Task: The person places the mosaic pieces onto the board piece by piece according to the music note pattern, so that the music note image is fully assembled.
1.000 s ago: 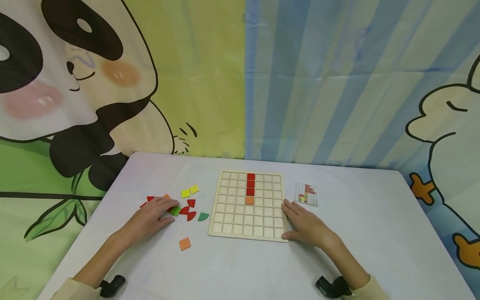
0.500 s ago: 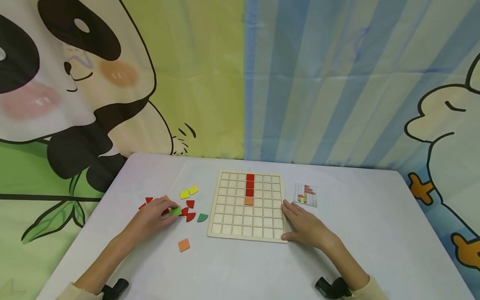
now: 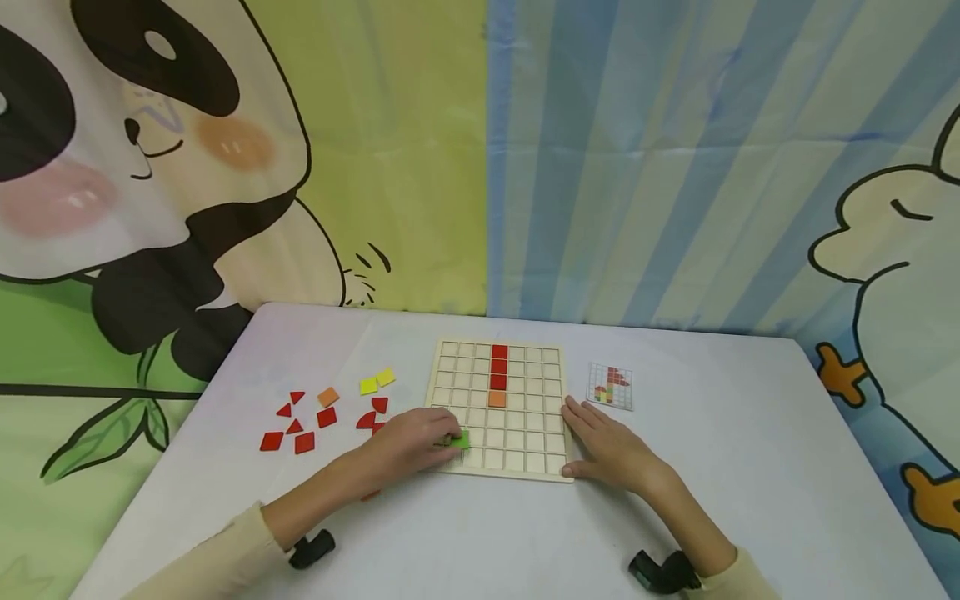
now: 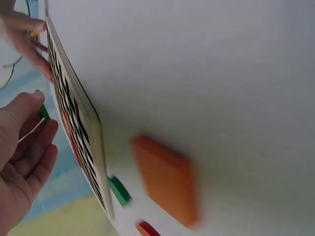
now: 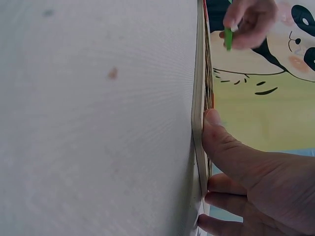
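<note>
My left hand (image 3: 412, 440) pinches a green square tile (image 3: 462, 439) above the lower left of a wooden grid board (image 3: 517, 477). In the left wrist view the green tile (image 4: 44, 112) sits between thumb and fingers, apart from the board. My right hand (image 3: 611, 446) rests on the board's right edge, thumb and fingers touching the rim. Three red square tiles (image 3: 498, 367) and one orange tile (image 3: 497, 399) stand in one column of the board. In the right wrist view the right thumb (image 5: 219, 132) lies against the board's side.
Left of the board lie several red tiles (image 3: 304, 442), an orange tile (image 3: 327, 396) and two yellow tiles (image 3: 377, 382). A green quarter-round piece (image 4: 119, 191) and another orange tile (image 4: 167, 179) lie near the board. A printed pattern card (image 3: 611, 386) is at the right.
My left hand has picked up the green tile from the loose pieces and carried it right, over the board. The right hand stays on the board's edge.
</note>
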Demonstrator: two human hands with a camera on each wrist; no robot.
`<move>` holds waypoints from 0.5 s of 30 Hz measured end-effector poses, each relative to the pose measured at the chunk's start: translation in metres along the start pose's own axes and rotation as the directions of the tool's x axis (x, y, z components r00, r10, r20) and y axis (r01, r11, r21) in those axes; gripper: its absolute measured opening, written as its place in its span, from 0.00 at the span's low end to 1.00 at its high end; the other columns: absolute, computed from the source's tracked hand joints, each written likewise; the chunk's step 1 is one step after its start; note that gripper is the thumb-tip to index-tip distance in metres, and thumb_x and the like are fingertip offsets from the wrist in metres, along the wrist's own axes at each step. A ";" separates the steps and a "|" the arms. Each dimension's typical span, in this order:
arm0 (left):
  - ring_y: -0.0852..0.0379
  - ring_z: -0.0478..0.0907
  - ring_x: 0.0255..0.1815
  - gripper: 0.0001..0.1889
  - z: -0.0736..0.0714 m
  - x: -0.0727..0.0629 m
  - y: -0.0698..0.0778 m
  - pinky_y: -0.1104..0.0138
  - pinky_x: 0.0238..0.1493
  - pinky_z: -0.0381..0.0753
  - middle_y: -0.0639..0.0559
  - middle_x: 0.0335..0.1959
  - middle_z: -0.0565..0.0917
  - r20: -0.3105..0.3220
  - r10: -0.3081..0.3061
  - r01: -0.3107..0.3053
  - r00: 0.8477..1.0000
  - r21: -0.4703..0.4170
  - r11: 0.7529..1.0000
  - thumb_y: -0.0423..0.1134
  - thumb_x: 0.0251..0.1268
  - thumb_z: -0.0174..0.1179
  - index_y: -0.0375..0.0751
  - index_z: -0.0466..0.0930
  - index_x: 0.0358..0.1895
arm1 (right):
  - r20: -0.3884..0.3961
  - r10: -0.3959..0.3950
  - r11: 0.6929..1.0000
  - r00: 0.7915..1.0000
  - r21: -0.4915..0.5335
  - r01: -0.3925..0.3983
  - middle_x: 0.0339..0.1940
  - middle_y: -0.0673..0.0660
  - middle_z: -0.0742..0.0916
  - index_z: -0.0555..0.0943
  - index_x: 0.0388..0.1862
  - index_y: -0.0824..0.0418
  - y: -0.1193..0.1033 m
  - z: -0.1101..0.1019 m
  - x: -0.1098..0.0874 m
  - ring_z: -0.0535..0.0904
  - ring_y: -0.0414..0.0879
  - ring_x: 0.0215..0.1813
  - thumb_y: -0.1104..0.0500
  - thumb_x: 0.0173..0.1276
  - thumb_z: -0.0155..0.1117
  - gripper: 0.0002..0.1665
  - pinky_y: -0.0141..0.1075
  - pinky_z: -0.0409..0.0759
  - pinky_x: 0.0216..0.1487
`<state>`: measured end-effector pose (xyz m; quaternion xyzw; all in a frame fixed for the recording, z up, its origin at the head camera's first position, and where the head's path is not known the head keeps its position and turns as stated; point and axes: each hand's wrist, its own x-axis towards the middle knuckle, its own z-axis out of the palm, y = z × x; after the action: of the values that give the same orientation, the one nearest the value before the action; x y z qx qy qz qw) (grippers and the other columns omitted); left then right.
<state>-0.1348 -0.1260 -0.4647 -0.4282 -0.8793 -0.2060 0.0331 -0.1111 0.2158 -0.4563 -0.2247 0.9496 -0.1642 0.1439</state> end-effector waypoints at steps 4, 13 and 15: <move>0.61 0.80 0.41 0.08 0.009 0.030 0.005 0.72 0.47 0.83 0.56 0.41 0.86 0.109 0.044 -0.043 0.993 -0.006 0.999 0.41 0.68 0.70 0.42 0.86 0.45 | 0.001 -0.017 1.000 1.000 0.007 0.017 0.82 0.68 0.65 0.62 0.79 0.72 -0.001 0.001 0.001 0.60 0.69 0.81 0.44 0.65 0.74 0.54 0.62 0.65 0.76; 0.64 0.79 0.36 0.04 0.018 0.051 0.007 0.73 0.44 0.83 0.58 0.37 0.86 0.156 0.023 -0.020 0.987 -0.023 1.000 0.39 0.73 0.66 0.45 0.88 0.44 | 0.010 -0.006 1.000 1.000 -0.007 0.006 0.82 0.69 0.65 0.62 0.79 0.72 -0.002 -0.001 0.002 0.60 0.69 0.81 0.44 0.66 0.74 0.54 0.62 0.65 0.76; 0.65 0.77 0.33 0.03 0.017 0.054 0.009 0.74 0.42 0.82 0.58 0.34 0.86 0.139 0.034 -0.030 0.990 -0.033 0.999 0.37 0.73 0.65 0.45 0.88 0.41 | 0.009 0.003 1.000 1.000 -0.009 -0.003 0.82 0.69 0.65 0.62 0.79 0.72 -0.002 -0.002 0.001 0.60 0.68 0.81 0.44 0.65 0.74 0.54 0.61 0.65 0.76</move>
<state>-0.1600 -0.0750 -0.4650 -0.4560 -0.8692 -0.1884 -0.0317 -0.1114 0.2141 -0.4539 -0.2248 0.9500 -0.1587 0.1475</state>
